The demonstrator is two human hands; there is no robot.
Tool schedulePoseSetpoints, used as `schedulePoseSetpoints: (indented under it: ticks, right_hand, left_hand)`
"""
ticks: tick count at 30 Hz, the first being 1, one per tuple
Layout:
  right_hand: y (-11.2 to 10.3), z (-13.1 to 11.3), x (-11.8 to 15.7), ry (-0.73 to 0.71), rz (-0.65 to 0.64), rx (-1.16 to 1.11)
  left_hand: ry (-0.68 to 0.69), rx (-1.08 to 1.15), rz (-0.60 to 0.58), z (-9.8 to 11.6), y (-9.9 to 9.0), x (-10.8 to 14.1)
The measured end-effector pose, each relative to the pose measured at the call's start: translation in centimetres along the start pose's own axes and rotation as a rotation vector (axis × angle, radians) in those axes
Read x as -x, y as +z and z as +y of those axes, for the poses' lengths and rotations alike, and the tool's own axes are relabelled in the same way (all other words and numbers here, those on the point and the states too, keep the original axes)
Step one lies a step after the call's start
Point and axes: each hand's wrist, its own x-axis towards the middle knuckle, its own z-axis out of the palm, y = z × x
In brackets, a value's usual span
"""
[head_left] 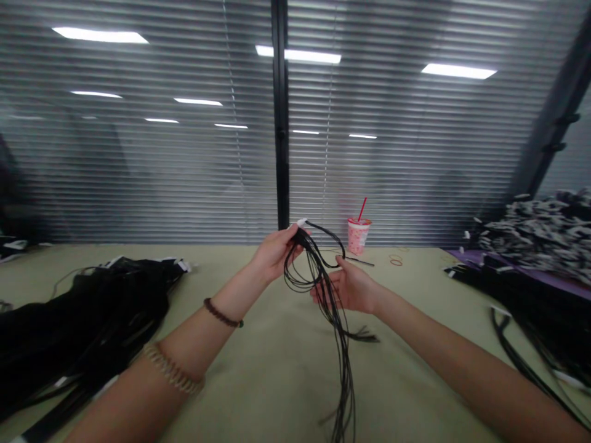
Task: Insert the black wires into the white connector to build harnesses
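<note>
A bundle of thin black cords (339, 344) hangs in front of me above the table. My left hand (277, 252) is closed on its upper end, where a small white tip (301, 223) sticks out past the fingers. One black strand arcs from there across to my right hand (348, 286). Between the thumb and fingers of that hand I hold this strand, and its thin end pokes out to the right. Other cords of the bundle pass in front of my right fingers and dangle toward the table's near side.
Black cord piles with white ends lie on the table (258, 381): one pile (115, 301) at left, another (545, 314) at right. A heap with many white tips (545, 237) rises behind. A pink cup (359, 235) with a red straw and rubber bands (396, 260) are near the back edge.
</note>
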Motion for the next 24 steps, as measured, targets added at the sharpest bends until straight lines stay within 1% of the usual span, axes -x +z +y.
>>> schedulePoseSetpoints:
  ticks: [1, 2, 3, 4, 5, 7, 10, 14, 17, 19, 21, 22, 24]
  right_hand:
    - [0.4, 0.5, -0.1, 0.044, -0.067, -0.009]
    - [0.7, 0.9, -0.1, 0.069, -0.121, -0.014]
    - [1.1, 1.2, -0.1, 0.078, -0.154, -0.014]
    - [1.5, 1.5, -0.2, 0.072, -0.160, -0.004]
    - [1.7, 1.7, -0.2, 0.047, -0.139, 0.017]
    - [1.9, 1.9, -0.2, -0.054, -0.064, 0.093]
    - [1.3, 1.9, -0.2, -0.186, -0.007, 0.254]
    - [0.4, 1.5, -0.1, -0.234, 0.021, 0.459]
    - [0.2, 1.5, -0.1, -0.238, 0.067, 0.554]
    - [0.4, 2.0, -0.3, -0.235, 0.122, 0.608]
    - [0.7, 3.0, -0.7, -0.220, 0.169, 0.667]
    - [0.8, 3.6, -1.0, -0.229, 0.184, 0.726]
    - [1.0, 4.8, -1.4, -0.293, 0.216, 0.884]
  left_hand:
    - [0.041, -0.041, 0.018, -0.4, -0.6, -0.4]
    - [0.052, -0.057, 0.026, -0.8, -1.3, -0.8]
    - [0.054, -0.067, 0.030, -1.1, -2.0, -1.2]
    - [0.051, -0.081, 0.034, -1.4, -2.7, -1.6]
    - [0.044, -0.095, 0.033, -1.6, -3.4, -1.8]
    - [0.022, -0.130, 0.019, -1.7, -4.6, -2.2]
    - [-0.015, -0.202, -0.029, -1.2, -5.9, -2.2]
    - [-0.063, -0.314, -0.101, -0.1, -6.4, -1.7]
    - [-0.078, -0.379, -0.106, -0.1, -6.2, -1.4]
    - [-0.073, -0.405, -0.078, -0.8, -6.1, -1.0]
    - [-0.065, -0.422, -0.038, -2.2, -6.1, -0.1]
    - [-0.069, -0.432, -0.018, -3.1, -6.1, 0.5]
    - [-0.068, -0.451, 0.032, -4.6, -6.3, 2.4]
